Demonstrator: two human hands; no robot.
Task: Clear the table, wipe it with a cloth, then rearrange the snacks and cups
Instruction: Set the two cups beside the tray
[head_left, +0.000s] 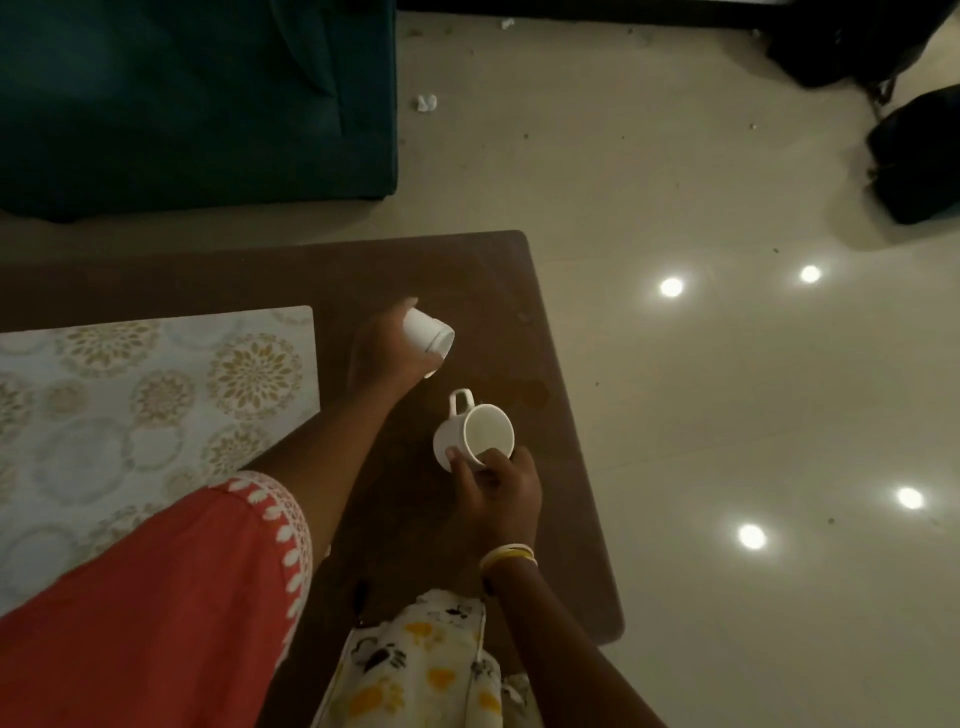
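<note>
My left hand (382, 358) grips a white cup (427, 332) tilted on its side over the dark brown table (498, 291), mouth facing lower right. My right hand (501, 486) pinches the near rim of a second white cup (470, 434) with a handle pointing away from me; this cup is tilted toward me and looks empty. The two cups are a short gap apart near the table's right side. A cloth with yellow and black prints (415, 670) hangs at the bottom of the view, under my right forearm.
A patterned mat (156, 395) covers the left part of the table. A dark teal sofa (197, 98) stands beyond the table. Black bags (914, 150) lie on the glossy tiled floor at upper right. Small scraps litter the floor.
</note>
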